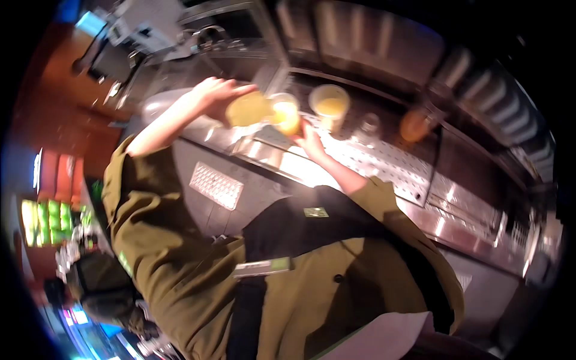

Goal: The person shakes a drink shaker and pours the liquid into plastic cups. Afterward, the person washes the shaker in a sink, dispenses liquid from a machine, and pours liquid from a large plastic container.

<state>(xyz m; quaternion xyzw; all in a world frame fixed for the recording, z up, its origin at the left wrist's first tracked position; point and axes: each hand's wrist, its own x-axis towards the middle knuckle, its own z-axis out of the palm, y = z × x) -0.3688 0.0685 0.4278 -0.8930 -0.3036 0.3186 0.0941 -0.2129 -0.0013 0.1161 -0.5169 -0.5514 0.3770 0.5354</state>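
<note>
My left hand [217, 96] is closed around a yellow, blurred container [249, 109], tilted with one end toward a clear cup. That clear cup [284, 114] has yellow-orange contents, and my right hand [309, 141] grips its lower side. The container and the cup's rim look very close; I cannot tell whether they touch. Just right of the held cup stands a wider clear tub [330, 102] with yellow contents. Farther right, a small clear vessel [367, 129] sits on the perforated metal counter [396, 165].
A jar with orange-brown contents [415, 124] stands at the right toward the back of the counter. Stacked cups [504, 114] line the far right. A sink tap [213, 36] is at the upper left. Behind me on the left is a dark backpack-like shape [99, 282].
</note>
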